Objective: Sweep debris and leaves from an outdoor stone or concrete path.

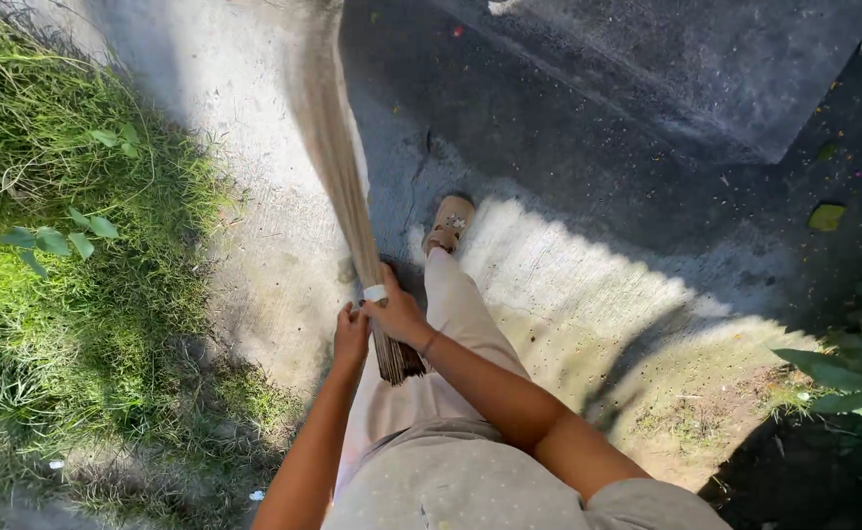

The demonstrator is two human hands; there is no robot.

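Observation:
A long stick broom (338, 167) of thin brown twigs, bound with a white band, stretches from my hands up over the concrete path; its far end is blurred by motion. My left hand (350, 334) grips the bundle just below the band. My right hand (396, 312) is closed around the same spot from the other side. The cut twig ends (398, 361) stick out below my hands. My leg in light trousers and a tan sandal (449, 223) is right of the broom.
Grass and small leafy weeds (68, 216) border the concrete path (254, 245) on the left. A raised dark slab (696, 69) lies at top right. Fallen leaves (827, 217) dot the shaded ground, and a green plant (858, 363) stands at the right edge.

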